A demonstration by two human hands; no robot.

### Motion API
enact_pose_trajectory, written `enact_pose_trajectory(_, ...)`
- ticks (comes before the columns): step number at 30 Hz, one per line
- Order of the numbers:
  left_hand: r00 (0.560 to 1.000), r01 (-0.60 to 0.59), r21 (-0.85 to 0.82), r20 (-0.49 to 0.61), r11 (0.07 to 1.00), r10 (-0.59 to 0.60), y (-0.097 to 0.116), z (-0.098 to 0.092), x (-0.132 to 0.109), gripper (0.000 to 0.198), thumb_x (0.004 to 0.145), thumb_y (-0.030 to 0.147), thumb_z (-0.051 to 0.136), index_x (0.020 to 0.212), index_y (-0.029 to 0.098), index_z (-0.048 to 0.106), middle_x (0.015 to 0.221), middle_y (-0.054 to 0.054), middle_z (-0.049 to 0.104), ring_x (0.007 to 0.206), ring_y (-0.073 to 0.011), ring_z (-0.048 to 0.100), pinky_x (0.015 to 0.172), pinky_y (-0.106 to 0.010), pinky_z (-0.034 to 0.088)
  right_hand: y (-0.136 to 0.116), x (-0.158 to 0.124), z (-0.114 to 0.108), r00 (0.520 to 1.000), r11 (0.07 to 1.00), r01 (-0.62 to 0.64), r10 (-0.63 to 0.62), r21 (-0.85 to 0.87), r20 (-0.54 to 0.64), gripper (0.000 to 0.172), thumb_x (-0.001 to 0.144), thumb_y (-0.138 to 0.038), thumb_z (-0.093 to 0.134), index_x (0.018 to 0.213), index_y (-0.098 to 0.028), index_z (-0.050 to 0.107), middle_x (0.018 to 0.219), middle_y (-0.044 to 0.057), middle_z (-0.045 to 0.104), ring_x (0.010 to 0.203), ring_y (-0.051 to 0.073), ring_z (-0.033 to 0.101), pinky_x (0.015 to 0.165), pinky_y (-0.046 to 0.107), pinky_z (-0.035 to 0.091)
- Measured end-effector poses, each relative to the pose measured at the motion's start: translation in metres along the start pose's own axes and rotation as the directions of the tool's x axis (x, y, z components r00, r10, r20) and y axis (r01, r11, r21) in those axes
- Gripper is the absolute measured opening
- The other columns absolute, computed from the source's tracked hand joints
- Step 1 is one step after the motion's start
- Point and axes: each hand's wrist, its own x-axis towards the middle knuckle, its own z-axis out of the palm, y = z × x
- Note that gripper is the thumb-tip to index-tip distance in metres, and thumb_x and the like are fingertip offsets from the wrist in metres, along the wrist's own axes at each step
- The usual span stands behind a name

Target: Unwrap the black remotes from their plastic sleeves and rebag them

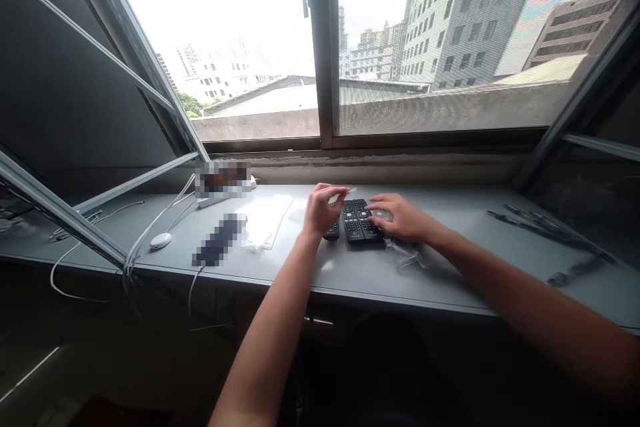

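Several black remote controls [353, 230] lie side by side on the grey desk. My left hand [320, 210] is above the left one, a remote control [331, 233] that it partly hides. Thumb and fingertips are pinched together, and a small translucent piece of plastic film [353, 191] sticks out from them. My right hand [403, 217] rests at the right side of the remotes, fingers apart, the fingertips at the edge of the rightmost one. Below its palm lies a crumpled clear plastic bag [406, 253].
White plastic sleeves [267, 220] lie left of my hands. Beyond them are a blurred-out dark object [219, 240] with a cable, a white round device [161, 241] and a power strip [220, 200]. Dark cables [540, 227] lie at the right. Metal frames flank the desk; a window stands behind.
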Motion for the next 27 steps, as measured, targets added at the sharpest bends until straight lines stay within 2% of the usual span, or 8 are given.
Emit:
enact_pose_trajectory(2,0.999,0.042,-0.073,0.011,0.996,-0.041,-0.001,0.001,0.001,0.015,0.09,0.03,0.085,0.103,0.033,0.091,0.104,-0.009,0.083,0.111,-0.0286,0.07,0.109,-0.045,0.054,-0.004,0.0,0.0,0.998,0.997,0.057,-0.057,0.057,0.0,0.044,0.104,-0.05,0.067,0.137,-0.026,0.082,0.16,0.014,0.064,0.154,0.04,0.052,0.131,0.059,0.04)
enact_pose_trajectory(4,0.992,0.103,-0.21,0.09,0.972,-0.086,-0.002,0.002,0.002,0.015,0.09,0.036,0.086,0.104,0.03,0.091,0.108,-0.008,0.085,0.109,-0.0272,0.073,0.105,-0.043,0.056,-0.008,-0.001,0.0,0.994,0.989,0.107,-0.107,0.097,-0.006,0.042,0.104,-0.049,0.068,0.14,-0.03,0.081,0.168,0.011,0.057,0.159,0.04,0.046,0.133,0.061,0.036)
enact_pose_trajectory(7,0.961,0.229,-0.415,0.239,0.881,-0.137,-0.004,0.001,0.003,0.028,0.087,0.045,0.091,0.106,0.025,0.09,0.115,-0.009,0.086,0.112,-0.0276,0.076,0.105,-0.041,0.056,-0.016,-0.001,-0.002,0.986,0.978,0.166,-0.164,0.125,-0.02,0.042,0.106,-0.047,0.068,0.146,-0.035,0.077,0.173,0.008,0.049,0.163,0.038,0.04,0.134,0.061,0.034)
enact_pose_trajectory(12,0.9,0.395,-0.583,0.402,0.711,-0.17,-0.002,-0.003,0.002,0.041,0.079,0.049,0.098,0.109,0.022,0.088,0.115,-0.01,0.085,0.105,-0.0242,0.078,0.099,-0.037,0.057,-0.024,-0.002,-0.007,0.97,0.961,0.241,-0.234,0.135,-0.062,0.04,0.109,-0.048,0.066,0.145,-0.038,0.078,0.174,0.006,0.048,0.167,0.04,0.032,0.136,0.063,0.028)
enact_pose_trajectory(17,0.896,0.436,-0.681,0.39,0.588,-0.212,0.004,-0.012,0.003,0.057,0.078,0.048,0.098,0.129,0.028,0.08,0.12,-0.007,0.081,0.111,-0.0236,0.077,0.098,-0.038,0.059,-0.023,-0.002,-0.008,0.966,0.951,0.258,-0.257,0.17,-0.031,0.032,0.107,-0.043,0.068,0.134,-0.038,0.083,0.161,0.003,0.065,0.168,0.04,0.031,0.134,0.068,0.03)
enact_pose_trajectory(20,0.912,0.41,-0.708,0.334,0.576,-0.238,0.008,-0.017,0.002,0.049,0.085,0.047,0.092,0.129,0.03,0.077,0.13,-0.007,0.078,0.123,-0.0263,0.073,0.1,-0.041,0.059,-0.023,-0.002,-0.007,0.958,0.942,0.285,-0.284,0.179,-0.036,0.033,0.106,-0.039,0.069,0.136,-0.039,0.082,0.157,0.001,0.068,0.167,0.037,0.032,0.135,0.066,0.03)
enact_pose_trajectory(24,0.913,0.407,-0.722,0.314,0.559,-0.259,0.009,-0.021,-0.001,0.027,0.092,0.046,0.085,0.107,0.026,0.076,0.125,-0.009,0.077,0.124,-0.0289,0.072,0.103,-0.049,0.06,-0.029,-0.004,-0.007,0.953,0.942,0.298,-0.285,0.155,-0.1,0.029,0.105,-0.035,0.072,0.129,-0.041,0.086,0.181,-0.003,0.04,0.17,0.039,0.026,0.136,0.067,0.027)
enact_pose_trajectory(27,0.9,0.434,-0.722,0.368,0.539,-0.232,0.008,-0.024,-0.004,0.029,0.089,0.049,0.088,0.103,0.026,0.076,0.117,-0.008,0.078,0.115,-0.0287,0.074,0.102,-0.052,0.062,-0.034,-0.006,-0.009,0.961,0.953,0.274,-0.264,0.132,-0.086,0.028,0.104,-0.034,0.074,0.127,-0.043,0.087,0.187,-0.009,0.022,0.172,0.042,0.019,0.136,0.07,0.024)
